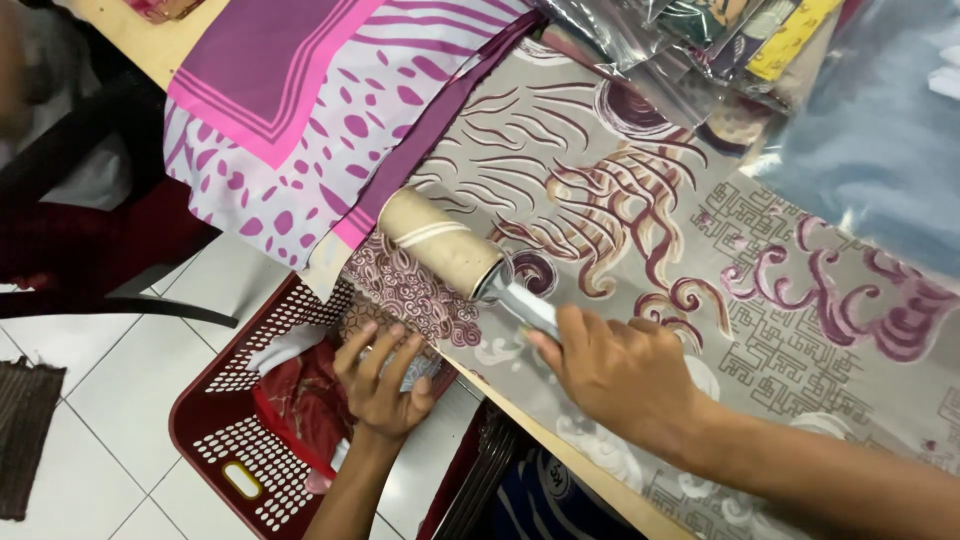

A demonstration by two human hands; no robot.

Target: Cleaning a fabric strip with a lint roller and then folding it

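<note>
Across the counter [600, 478] lies the big grey cloth [640, 200] with maroon swirls, and beside it a pink-and-purple patterned cloth [300, 100] — its edge hanging over the side. Below, on the tiled floor, sits a red perforated basket [230, 440]. Your right hand [620, 375] is closed around the silver handle of the lint roller [445, 245], its beige drum pressed on the grey cloth. Your left hand [385, 380] is down at the basket — fingers curled round pale fabric.
</note>
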